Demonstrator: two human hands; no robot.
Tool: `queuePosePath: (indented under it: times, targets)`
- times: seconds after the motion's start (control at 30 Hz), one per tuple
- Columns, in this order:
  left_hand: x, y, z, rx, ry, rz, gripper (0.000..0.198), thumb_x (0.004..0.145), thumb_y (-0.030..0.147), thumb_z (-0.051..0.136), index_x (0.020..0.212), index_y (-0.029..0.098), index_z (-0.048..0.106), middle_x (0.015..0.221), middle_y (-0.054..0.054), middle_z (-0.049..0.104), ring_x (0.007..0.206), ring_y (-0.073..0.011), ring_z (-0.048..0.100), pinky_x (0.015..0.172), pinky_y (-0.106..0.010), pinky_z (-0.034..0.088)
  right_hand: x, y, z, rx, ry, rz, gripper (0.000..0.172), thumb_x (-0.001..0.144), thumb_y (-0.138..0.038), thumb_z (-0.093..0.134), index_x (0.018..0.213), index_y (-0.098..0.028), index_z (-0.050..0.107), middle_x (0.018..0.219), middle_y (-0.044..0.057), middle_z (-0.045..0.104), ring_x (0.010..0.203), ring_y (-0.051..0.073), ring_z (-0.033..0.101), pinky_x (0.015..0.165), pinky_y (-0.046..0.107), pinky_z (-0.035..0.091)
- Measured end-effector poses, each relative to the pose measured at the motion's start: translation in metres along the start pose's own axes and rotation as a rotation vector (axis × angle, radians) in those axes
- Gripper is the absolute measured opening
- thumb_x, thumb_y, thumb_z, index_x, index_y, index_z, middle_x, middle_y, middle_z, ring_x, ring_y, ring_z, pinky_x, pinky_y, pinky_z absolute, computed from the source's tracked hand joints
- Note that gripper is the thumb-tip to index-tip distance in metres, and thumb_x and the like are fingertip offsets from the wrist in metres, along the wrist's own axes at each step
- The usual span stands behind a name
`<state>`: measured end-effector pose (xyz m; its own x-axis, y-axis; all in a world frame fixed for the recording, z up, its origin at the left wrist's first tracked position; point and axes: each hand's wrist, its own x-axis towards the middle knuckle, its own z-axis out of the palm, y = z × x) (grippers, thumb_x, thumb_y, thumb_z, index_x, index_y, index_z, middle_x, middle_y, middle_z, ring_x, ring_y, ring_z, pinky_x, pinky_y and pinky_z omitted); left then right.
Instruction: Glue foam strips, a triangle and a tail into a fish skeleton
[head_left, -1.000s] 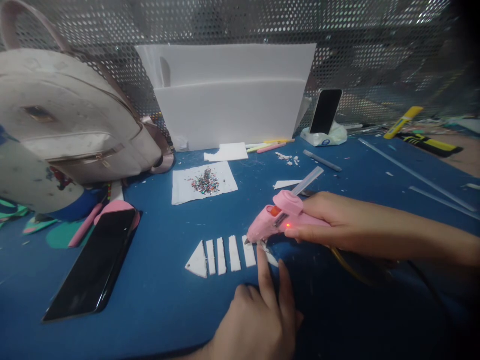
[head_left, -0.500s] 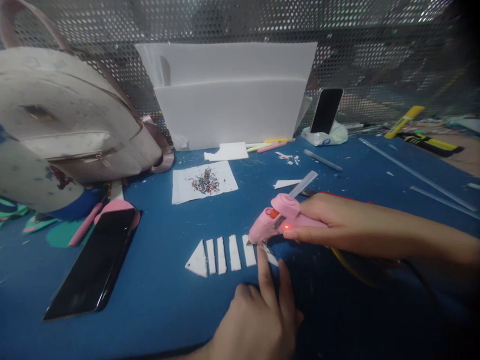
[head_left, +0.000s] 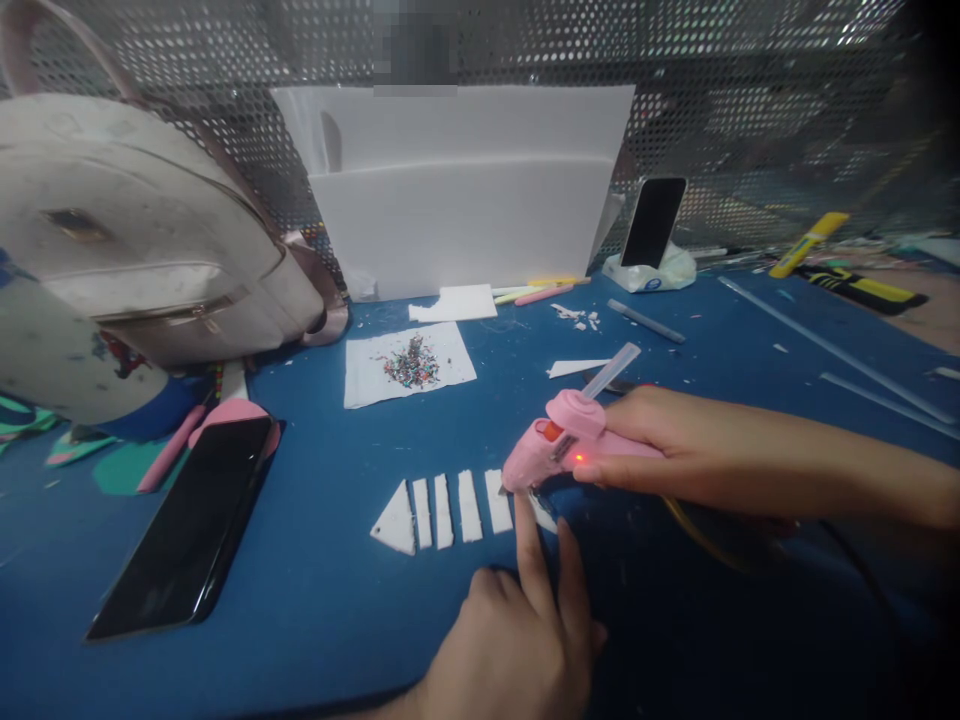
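My right hand (head_left: 637, 440) is wrapped round a pink glue gun (head_left: 551, 440) with a red light lit on its side. A clear glue stick (head_left: 611, 370) pokes out of its back. The gun's nozzle points down at the right end of a row of white foam-like pieces, over a strip (head_left: 498, 500) and the tail piece (head_left: 541, 512). My left hand (head_left: 517, 640) comes from below, index and middle fingers stretched out and apart, the tips at the tail piece, which the gun partly hides. Further left lie more strips (head_left: 469, 505) and a pointed piece (head_left: 396, 518) with a small hole.
A black phone (head_left: 187, 520) lies at left, near a backpack (head_left: 150, 230). Behind the row, a paper sheet (head_left: 360, 375) bears colourful bits. A white board (head_left: 465, 220) stands at the back, with a second phone (head_left: 654, 222) propped beside it. Long glue sticks (head_left: 832, 345) lie at right.
The glue gun has shifted slightly right with my right hand. My left hand and the white pieces stay where they were.
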<state>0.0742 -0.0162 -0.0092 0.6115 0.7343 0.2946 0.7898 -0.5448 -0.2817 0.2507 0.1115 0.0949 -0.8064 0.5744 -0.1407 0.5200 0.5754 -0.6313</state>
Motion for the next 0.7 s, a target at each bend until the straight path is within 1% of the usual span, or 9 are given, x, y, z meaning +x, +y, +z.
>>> queuePosePath:
  times: [0.1, 0.23, 0.33, 0.47, 0.63, 0.7]
  targets:
    - [-0.0005, 0.0005, 0.0004, -0.007, 0.000, -0.002, 0.048, 0.094, 0.042, 0.051, 0.124, 0.008, 0.065, 0.114, -0.039, 0.062, 0.038, -0.0174, 0.056, 0.037, -0.029, 0.046, -0.0009, 0.0004, 0.0008, 0.002, -0.051, 0.067, 0.032, 0.096, -0.045, 0.049, 0.090, -0.024, 0.073, 0.058, -0.003, 0.056, 0.055, 0.013, 0.048, 0.059, 0.023, 0.043]
    - [-0.0008, 0.0014, 0.0005, -0.016, -0.013, -0.017, 0.050, 0.093, 0.045, 0.054, 0.125, 0.009, 0.065, 0.115, -0.038, 0.062, 0.038, -0.0167, 0.056, 0.038, -0.028, 0.047, -0.0002, -0.0014, 0.0034, 0.014, -0.027, 0.077, 0.033, 0.096, -0.045, 0.051, 0.083, -0.022, 0.072, 0.055, -0.004, 0.052, 0.051, 0.012, 0.044, 0.057, 0.022, 0.042]
    - [-0.0003, 0.0020, 0.0005, -0.013, -0.009, -0.028, 0.050, 0.093, 0.046, 0.054, 0.125, 0.010, 0.066, 0.115, -0.038, 0.063, 0.038, -0.0161, 0.056, 0.038, -0.028, 0.047, 0.0017, -0.0044, 0.0050, 0.012, -0.014, 0.086, 0.033, 0.095, -0.044, 0.052, 0.080, -0.022, 0.071, 0.051, -0.004, 0.049, 0.051, 0.012, 0.045, 0.058, 0.022, 0.043]
    - [0.0003, 0.0021, 0.0004, -0.010, -0.015, -0.029, 0.050, 0.092, 0.047, 0.055, 0.124, 0.010, 0.066, 0.115, -0.039, 0.062, 0.038, -0.0155, 0.056, 0.038, -0.027, 0.046, 0.0031, -0.0046, 0.0062, -0.005, -0.004, 0.104, 0.034, 0.096, -0.044, 0.051, 0.078, -0.023, 0.070, 0.052, -0.004, 0.049, 0.053, 0.013, 0.048, 0.062, 0.023, 0.045]
    - [0.0001, 0.0012, -0.0003, -0.009, -0.012, -0.007, 0.048, 0.094, 0.042, 0.051, 0.125, 0.008, 0.065, 0.116, -0.039, 0.061, 0.038, -0.0171, 0.056, 0.038, -0.029, 0.047, 0.0012, 0.0024, 0.0067, -0.048, 0.006, 0.094, 0.036, 0.098, -0.045, 0.048, 0.079, -0.022, 0.069, 0.052, -0.005, 0.049, 0.049, 0.011, 0.044, 0.062, 0.022, 0.046]
    - [-0.0003, 0.0012, 0.0000, -0.013, -0.008, -0.008, 0.047, 0.095, 0.040, 0.049, 0.125, 0.007, 0.065, 0.116, -0.039, 0.061, 0.037, -0.0169, 0.056, 0.037, -0.029, 0.047, 0.0004, 0.0043, 0.0061, -0.048, 0.000, 0.098, 0.037, 0.098, -0.046, 0.048, 0.081, -0.021, 0.069, 0.053, -0.005, 0.050, 0.050, 0.011, 0.044, 0.063, 0.022, 0.046]
